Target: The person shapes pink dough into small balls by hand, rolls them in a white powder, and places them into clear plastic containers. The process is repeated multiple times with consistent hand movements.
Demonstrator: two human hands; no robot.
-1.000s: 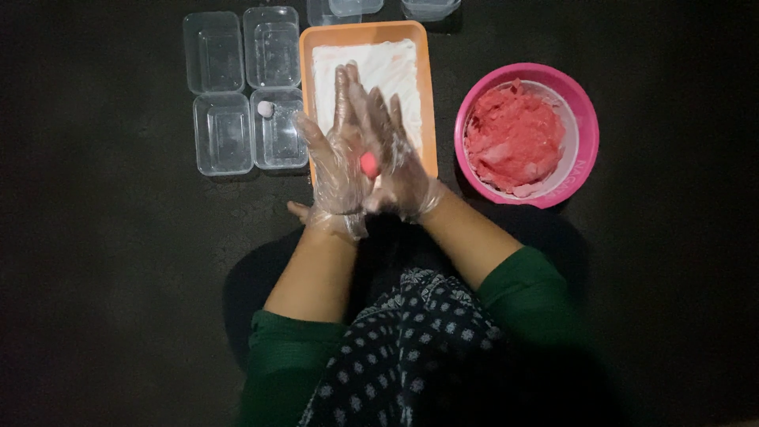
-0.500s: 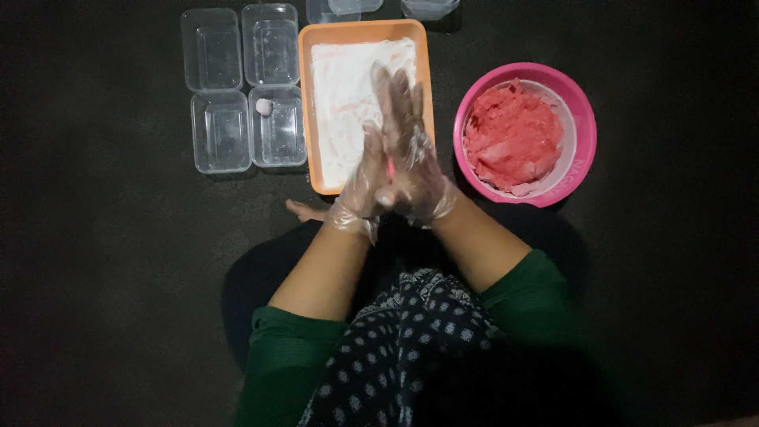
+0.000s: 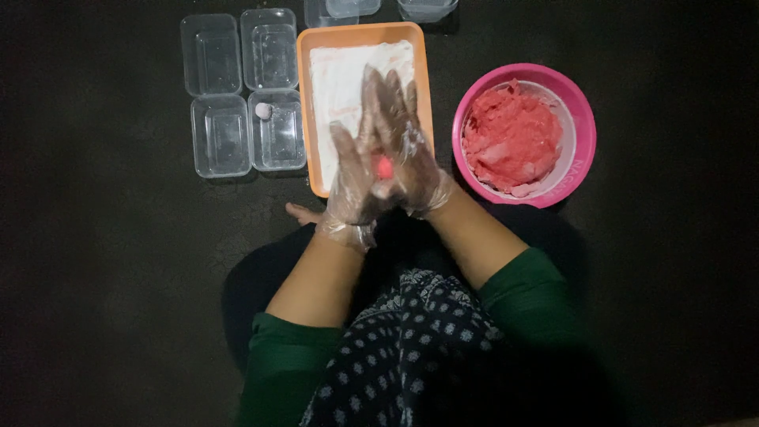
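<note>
Pressed palm to palm in crinkly clear gloves, our left hand (image 3: pixel 353 183) and right hand (image 3: pixel 403 150) clasp a small pink dough ball (image 3: pixel 384 167) above the floured orange tray (image 3: pixel 364 35), clear boxes (image 3: pixel 245 91) leftward, round pink bowl (image 3: pixel 581 119) right, dark floor open around.

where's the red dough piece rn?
Head view, centre: the red dough piece sits pressed between the gloved left hand and right hand, over the near end of the orange tray, left of the pink bowl.
</note>
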